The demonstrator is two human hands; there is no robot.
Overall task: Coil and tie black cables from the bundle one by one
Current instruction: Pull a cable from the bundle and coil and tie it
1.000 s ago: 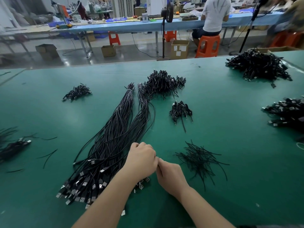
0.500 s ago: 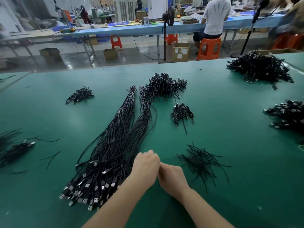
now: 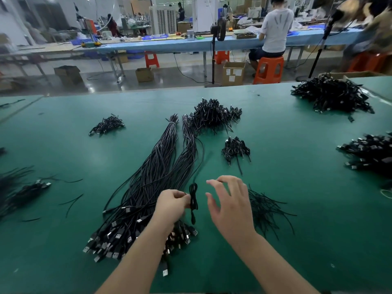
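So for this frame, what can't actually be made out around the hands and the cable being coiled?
Head view only:
- Left hand: fingertips curl away from the camera, so its exact grip on the coiled cable is hidden.
- Whether a tie is already on the coil: too small to tell.
- Bundle: its near plugs are partly covered by the left forearm.
- Right hand: holds nothing visible.

Cable bundle (image 3: 152,187): long black cables fanned on green mat, USB plugs piled at near end, far ends gathered in two tied tails. One black cable (image 3: 193,200) pulled out, partly coiled into a small narrow loop, held upright just right of bundle; its free length trails back toward the far ends.
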